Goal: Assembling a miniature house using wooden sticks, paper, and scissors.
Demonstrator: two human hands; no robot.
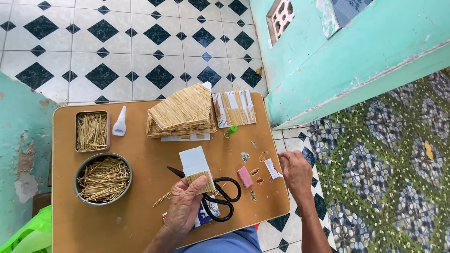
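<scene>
A small white card [196, 165], partly faced with short straw-coloured sticks along its near edge, lies near the middle of the brown table [140, 220], and the person's left hand [185, 206] pins it down, thumb and fingers closed over the stick-covered end. Because the card is held only at that end, a slip of the fingers could probably shift the sticks out of line or slide the card onto the black-handled scissors [213, 194], which lie touching it on the right. The right hand [294, 172] rests at the table's right edge, fingers curled on a small white slip [272, 168]; whether it pinches it cannot be told. Small paper bits and a pink eraser-like block [244, 177] nearby could be brushed off the edge.
</scene>
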